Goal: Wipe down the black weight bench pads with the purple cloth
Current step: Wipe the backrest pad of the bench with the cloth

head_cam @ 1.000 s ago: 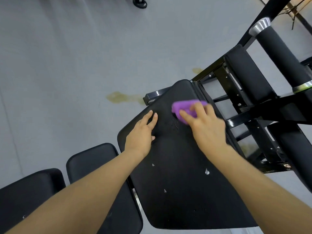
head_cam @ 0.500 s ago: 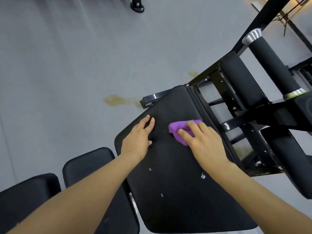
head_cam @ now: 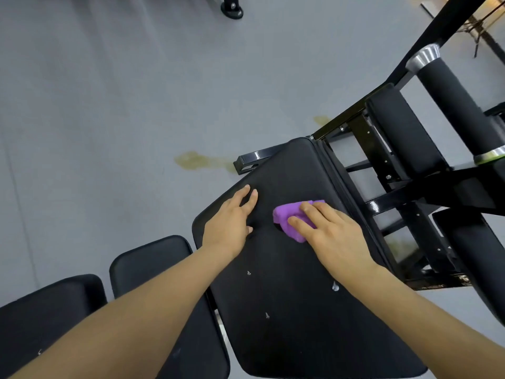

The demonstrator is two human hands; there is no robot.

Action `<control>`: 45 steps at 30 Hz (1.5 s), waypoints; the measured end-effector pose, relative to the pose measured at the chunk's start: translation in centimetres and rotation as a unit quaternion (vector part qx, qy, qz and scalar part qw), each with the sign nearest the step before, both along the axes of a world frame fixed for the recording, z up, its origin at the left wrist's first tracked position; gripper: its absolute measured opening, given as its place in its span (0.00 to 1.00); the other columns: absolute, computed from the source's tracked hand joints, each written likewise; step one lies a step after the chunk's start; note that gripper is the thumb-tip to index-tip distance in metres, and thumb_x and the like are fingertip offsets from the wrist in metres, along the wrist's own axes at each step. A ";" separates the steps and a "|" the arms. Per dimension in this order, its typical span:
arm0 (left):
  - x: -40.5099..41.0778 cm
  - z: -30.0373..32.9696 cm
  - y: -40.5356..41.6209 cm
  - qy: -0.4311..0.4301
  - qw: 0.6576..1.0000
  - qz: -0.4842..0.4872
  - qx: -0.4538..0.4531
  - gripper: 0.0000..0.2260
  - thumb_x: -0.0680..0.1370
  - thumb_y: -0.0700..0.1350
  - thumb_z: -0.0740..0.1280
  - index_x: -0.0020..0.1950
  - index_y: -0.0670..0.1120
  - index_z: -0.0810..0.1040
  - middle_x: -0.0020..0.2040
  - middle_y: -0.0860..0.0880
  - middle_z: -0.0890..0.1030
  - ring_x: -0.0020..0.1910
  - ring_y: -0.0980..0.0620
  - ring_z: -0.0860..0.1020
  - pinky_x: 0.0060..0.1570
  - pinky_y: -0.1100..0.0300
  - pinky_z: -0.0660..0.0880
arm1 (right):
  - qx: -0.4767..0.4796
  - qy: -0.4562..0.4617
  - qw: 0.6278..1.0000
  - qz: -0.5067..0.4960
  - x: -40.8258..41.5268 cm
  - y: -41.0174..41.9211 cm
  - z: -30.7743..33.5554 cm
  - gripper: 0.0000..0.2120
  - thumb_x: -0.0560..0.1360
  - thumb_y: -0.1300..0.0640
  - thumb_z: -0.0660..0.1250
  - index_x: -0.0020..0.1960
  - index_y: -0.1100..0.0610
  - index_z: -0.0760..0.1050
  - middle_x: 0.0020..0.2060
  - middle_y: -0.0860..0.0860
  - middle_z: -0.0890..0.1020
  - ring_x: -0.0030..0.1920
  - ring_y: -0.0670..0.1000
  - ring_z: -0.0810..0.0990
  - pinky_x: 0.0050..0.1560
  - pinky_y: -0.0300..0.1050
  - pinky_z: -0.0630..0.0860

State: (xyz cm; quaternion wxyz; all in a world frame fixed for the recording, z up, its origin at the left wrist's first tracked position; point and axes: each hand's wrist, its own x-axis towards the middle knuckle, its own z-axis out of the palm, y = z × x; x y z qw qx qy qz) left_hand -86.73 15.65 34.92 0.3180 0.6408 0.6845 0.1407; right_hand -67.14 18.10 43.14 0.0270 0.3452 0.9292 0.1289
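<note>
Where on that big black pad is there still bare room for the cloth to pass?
Free: the large black bench pad below both hands, and its far corner. Crowded: the middle, where the left hand lies flat beside the right hand pressing the purple cloth.

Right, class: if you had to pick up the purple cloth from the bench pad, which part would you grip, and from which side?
Probably the bunched near-left end of the purple cloth, coming from above and the left. That end bulges clear of the right hand, whose straight fingers press flat over the rest. The cloth lies on the large black pad, so a downward pinch on the raised fold looks easiest.
</note>
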 end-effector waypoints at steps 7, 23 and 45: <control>0.1 -0.8 -0.2 0.008 1.000 0.000 0.024 0.33 0.77 0.44 0.65 0.76 0.57 0.50 0.76 0.61 0.48 0.72 0.56 0.58 0.51 0.59 0.75 | 0.064 0.024 0.995 -0.066 -4.0 6.3 -0.6 0.22 0.60 0.64 0.77 0.54 0.58 0.80 0.53 0.61 0.81 0.53 0.62 0.79 0.46 0.52 0.78; -3.4 -3.2 -1.4 0.036 0.994 -0.061 0.086 0.34 0.77 0.49 0.66 0.77 0.55 0.49 0.77 0.57 0.52 0.71 0.52 0.64 0.63 0.55 0.70 | 0.105 0.040 0.964 -0.242 -7.3 4.1 -2.9 0.30 0.64 0.63 0.74 0.65 0.58 0.73 0.51 0.63 0.78 0.51 0.63 0.77 0.47 0.54 0.75; -5.8 -4.4 -2.3 0.029 0.990 -0.129 0.044 0.36 0.76 0.45 0.67 0.77 0.53 0.49 0.77 0.58 0.46 0.72 0.51 0.63 0.61 0.55 0.72 | 0.072 0.074 0.963 -0.248 -10.7 -4.0 -8.2 0.22 0.63 0.63 0.68 0.57 0.56 0.80 0.41 0.58 0.79 0.38 0.58 0.77 0.35 0.45 0.72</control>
